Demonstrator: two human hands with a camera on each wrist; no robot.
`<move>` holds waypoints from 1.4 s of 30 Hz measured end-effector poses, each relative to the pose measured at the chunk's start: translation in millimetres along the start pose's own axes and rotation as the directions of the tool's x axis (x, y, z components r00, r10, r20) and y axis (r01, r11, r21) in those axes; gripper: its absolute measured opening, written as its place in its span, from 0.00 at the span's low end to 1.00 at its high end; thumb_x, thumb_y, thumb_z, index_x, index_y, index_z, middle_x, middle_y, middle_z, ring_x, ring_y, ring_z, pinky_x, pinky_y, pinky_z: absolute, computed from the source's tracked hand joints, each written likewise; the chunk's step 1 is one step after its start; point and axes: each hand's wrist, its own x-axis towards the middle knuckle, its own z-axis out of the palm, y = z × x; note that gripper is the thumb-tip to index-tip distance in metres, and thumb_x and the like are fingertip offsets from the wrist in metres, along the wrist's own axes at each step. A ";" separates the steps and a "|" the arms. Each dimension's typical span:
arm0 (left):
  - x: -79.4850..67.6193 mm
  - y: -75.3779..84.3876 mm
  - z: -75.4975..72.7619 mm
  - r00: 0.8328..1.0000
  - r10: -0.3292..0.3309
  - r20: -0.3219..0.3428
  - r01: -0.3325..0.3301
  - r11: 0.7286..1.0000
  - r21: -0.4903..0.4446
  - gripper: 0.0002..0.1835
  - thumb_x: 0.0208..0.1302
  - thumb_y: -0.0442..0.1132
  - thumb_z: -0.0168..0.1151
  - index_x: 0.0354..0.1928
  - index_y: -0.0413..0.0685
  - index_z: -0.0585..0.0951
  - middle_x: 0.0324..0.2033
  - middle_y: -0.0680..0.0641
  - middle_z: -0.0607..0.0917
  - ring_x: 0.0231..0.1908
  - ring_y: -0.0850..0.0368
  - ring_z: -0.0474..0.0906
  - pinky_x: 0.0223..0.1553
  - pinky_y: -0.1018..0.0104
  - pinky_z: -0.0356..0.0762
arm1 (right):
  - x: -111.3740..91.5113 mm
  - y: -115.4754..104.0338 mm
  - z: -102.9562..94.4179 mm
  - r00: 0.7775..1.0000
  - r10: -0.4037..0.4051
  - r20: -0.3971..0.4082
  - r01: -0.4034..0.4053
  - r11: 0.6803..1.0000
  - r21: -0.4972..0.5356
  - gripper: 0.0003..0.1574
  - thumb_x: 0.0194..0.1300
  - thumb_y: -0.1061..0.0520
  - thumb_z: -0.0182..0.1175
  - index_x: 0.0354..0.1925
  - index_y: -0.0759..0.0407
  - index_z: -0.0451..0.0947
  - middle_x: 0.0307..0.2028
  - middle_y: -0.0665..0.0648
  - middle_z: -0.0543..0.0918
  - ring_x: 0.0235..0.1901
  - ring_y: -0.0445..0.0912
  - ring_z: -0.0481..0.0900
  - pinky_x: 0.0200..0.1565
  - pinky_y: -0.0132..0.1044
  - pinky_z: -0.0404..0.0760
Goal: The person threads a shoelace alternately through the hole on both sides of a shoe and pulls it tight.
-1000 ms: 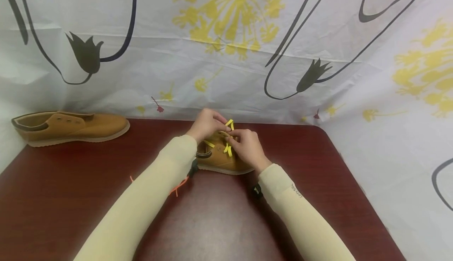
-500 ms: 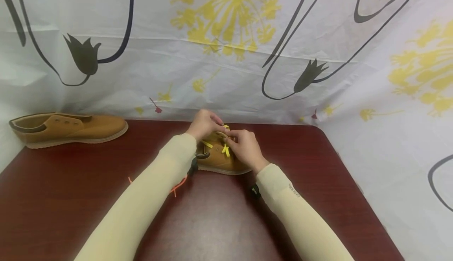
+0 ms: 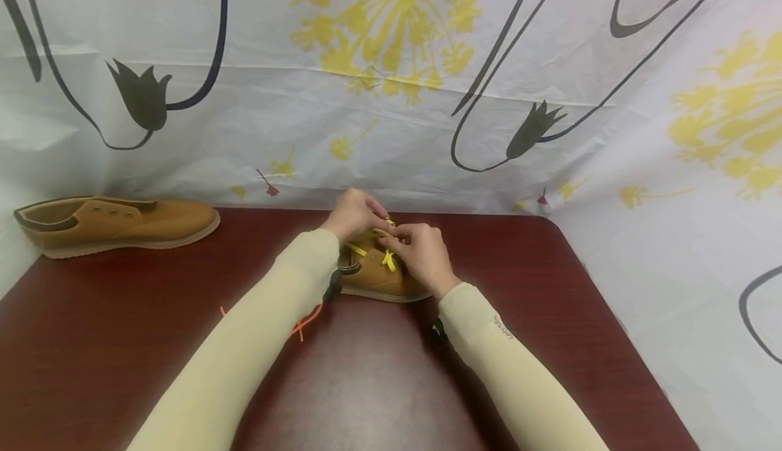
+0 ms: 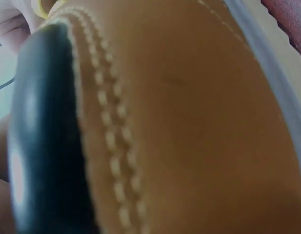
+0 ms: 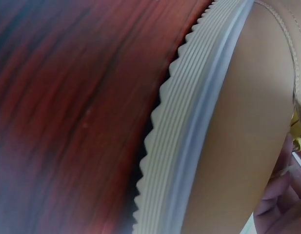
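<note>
A tan shoe (image 3: 373, 278) stands on the table in the head view, its toe toward the right. A yellow shoelace (image 3: 389, 261) runs through its eyelets, with short ends hanging on the near side. My left hand (image 3: 354, 217) is over the shoe's opening, pinching the lace near the upper eyelets. Beside it, the fingertips of my right hand (image 3: 424, 254) pinch at the lace and eyelet flap. The fingers hide most of the lace between them. Close up, the left wrist view shows the stitched heel side (image 4: 189, 107); the right wrist view shows the ridged sole (image 5: 189, 126).
A second tan shoe (image 3: 146, 223) with bare eyelets lies at the table's back left. An orange lace (image 3: 308, 322) lies partly under the left sleeve. The dark red table (image 3: 519, 267) meets a patterned white curtain (image 3: 366, 166) at the back and right.
The yellow loop that stood up above the fingers has dropped and is now mostly hidden between them. The right fingertips have shifted slightly left. The shoe stays in place.
</note>
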 end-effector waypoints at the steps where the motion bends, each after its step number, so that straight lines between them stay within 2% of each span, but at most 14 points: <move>1: 0.0 -0.6 -0.9 1.000 0.001 0.009 -0.001 1.000 -0.002 0.12 0.57 0.40 0.76 0.41 0.43 0.89 0.51 0.43 0.87 0.55 0.46 0.79 0.61 0.53 0.77 | 0.1 -0.2 0.6 1.000 -0.004 -0.007 0.004 1.000 0.002 0.13 0.66 0.45 0.69 0.41 0.50 0.91 0.30 0.49 0.90 0.21 0.39 0.71 0.24 0.32 0.69; 5: -0.3 -2.4 -3.8 0.999 0.018 0.041 -0.018 1.000 -0.011 0.14 0.57 0.42 0.77 0.42 0.43 0.89 0.52 0.43 0.87 0.58 0.47 0.78 0.63 0.52 0.75 | -3.3 -2.1 2.9 0.995 -0.014 -0.100 0.006 0.997 -0.076 0.14 0.61 0.43 0.72 0.38 0.51 0.88 0.29 0.49 0.87 0.23 0.41 0.74 0.26 0.34 0.71; 9: 1.9 -3.2 -1.6 0.998 0.034 0.047 -0.034 0.999 -0.007 0.14 0.57 0.44 0.77 0.42 0.44 0.90 0.52 0.44 0.88 0.58 0.47 0.78 0.63 0.53 0.76 | -10.5 -8.3 4.3 0.974 -0.028 -0.226 -0.022 0.976 -0.216 0.21 0.55 0.42 0.77 0.29 0.52 0.77 0.30 0.51 0.76 0.26 0.45 0.74 0.27 0.39 0.73; 11: 2.4 -3.1 -0.7 0.998 0.041 0.053 -0.042 0.999 0.010 0.12 0.59 0.42 0.75 0.42 0.45 0.90 0.51 0.45 0.88 0.58 0.48 0.78 0.61 0.54 0.77 | -12.7 -14.6 4.4 0.972 -0.027 -0.231 -0.037 0.963 -0.267 0.21 0.56 0.42 0.76 0.27 0.51 0.76 0.30 0.50 0.73 0.26 0.46 0.75 0.27 0.42 0.75; 14: 1.5 -2.2 -0.9 0.997 0.050 0.055 -0.052 0.998 0.028 0.10 0.60 0.40 0.73 0.41 0.43 0.89 0.50 0.44 0.88 0.54 0.49 0.80 0.57 0.57 0.79 | -14.1 -24.9 3.2 0.982 0.015 -0.190 -0.074 0.947 -0.312 0.13 0.59 0.42 0.72 0.25 0.45 0.83 0.25 0.47 0.78 0.24 0.45 0.77 0.28 0.45 0.78; 17: 0.0 -1.7 -0.9 0.997 0.047 0.060 -0.047 0.999 0.008 0.10 0.60 0.40 0.73 0.41 0.42 0.90 0.50 0.43 0.88 0.53 0.49 0.81 0.55 0.58 0.81 | -14.8 -31.6 3.4 0.982 0.089 -0.169 -0.143 0.929 -0.342 0.14 0.63 0.39 0.67 0.25 0.41 0.87 0.19 0.46 0.81 0.22 0.47 0.79 0.27 0.46 0.79; 20: -0.6 -2.4 -0.9 0.997 0.045 0.060 -0.045 0.999 -0.005 0.11 0.59 0.40 0.74 0.40 0.41 0.90 0.51 0.44 0.88 0.54 0.49 0.81 0.54 0.58 0.81 | -15.0 -34.4 5.0 0.976 0.140 -0.167 -0.192 0.915 -0.354 0.19 0.65 0.37 0.64 0.23 0.42 0.88 0.17 0.51 0.82 0.20 0.51 0.80 0.23 0.47 0.77; 26: -3.6 -3.4 -1.8 0.996 0.066 0.052 -0.067 0.998 0.021 0.13 0.67 0.46 0.68 0.40 0.43 0.90 0.50 0.44 0.88 0.52 0.50 0.81 0.52 0.59 0.80 | -12.8 -33.7 10.6 0.974 0.174 -0.144 -0.207 0.943 -0.260 0.14 0.67 0.44 0.63 0.27 0.42 0.89 0.19 0.49 0.82 0.21 0.47 0.77 0.20 0.40 0.70; 29: -9.5 -4.2 -5.9 0.993 0.109 0.037 -0.111 0.992 0.068 0.20 0.74 0.53 0.59 0.41 0.44 0.89 0.47 0.44 0.89 0.47 0.50 0.82 0.50 0.58 0.79 | -12.0 -32.5 11.9 0.973 0.192 -0.130 -0.215 0.958 -0.190 0.12 0.67 0.47 0.64 0.29 0.44 0.91 0.21 0.47 0.85 0.21 0.44 0.77 0.21 0.37 0.70; 31: -14.4 -6.0 -10.4 0.987 0.160 0.029 -0.162 0.979 0.121 0.23 0.75 0.56 0.54 0.40 0.46 0.89 0.45 0.45 0.89 0.44 0.50 0.83 0.47 0.57 0.79 | -11.7 -31.4 12.2 0.971 0.203 -0.127 -0.221 0.964 -0.150 0.11 0.65 0.47 0.65 0.30 0.45 0.91 0.23 0.46 0.87 0.21 0.42 0.78 0.21 0.35 0.71; 33: -18.7 -9.5 -14.9 0.979 0.203 0.028 -0.205 0.965 0.164 0.20 0.74 0.55 0.56 0.39 0.49 0.89 0.44 0.47 0.89 0.41 0.52 0.83 0.45 0.58 0.80 | -12.0 -31.0 11.3 0.969 0.218 -0.115 -0.229 0.968 -0.099 0.11 0.64 0.48 0.65 0.30 0.46 0.91 0.23 0.46 0.87 0.20 0.41 0.78 0.22 0.35 0.72; 38: -23.3 -21.1 -19.6 0.956 0.284 0.070 -0.293 0.937 0.191 0.09 0.68 0.47 0.66 0.38 0.52 0.90 0.41 0.51 0.91 0.40 0.57 0.84 0.44 0.61 0.82 | -14.0 -32.0 5.2 0.964 0.255 -0.076 -0.254 0.967 0.032 0.11 0.62 0.52 0.63 0.28 0.50 0.91 0.20 0.48 0.86 0.16 0.41 0.75 0.20 0.32 0.71; 42: -22.8 -25.2 -15.9 0.936 0.349 0.049 -0.350 0.905 0.243 0.09 0.69 0.46 0.66 0.40 0.51 0.90 0.38 0.51 0.91 0.39 0.58 0.85 0.44 0.62 0.83 | -15.8 -37.0 -1.2 0.951 0.303 -0.056 -0.301 0.953 0.043 0.11 0.60 0.52 0.62 0.27 0.48 0.90 0.19 0.47 0.84 0.15 0.41 0.71 0.17 0.32 0.66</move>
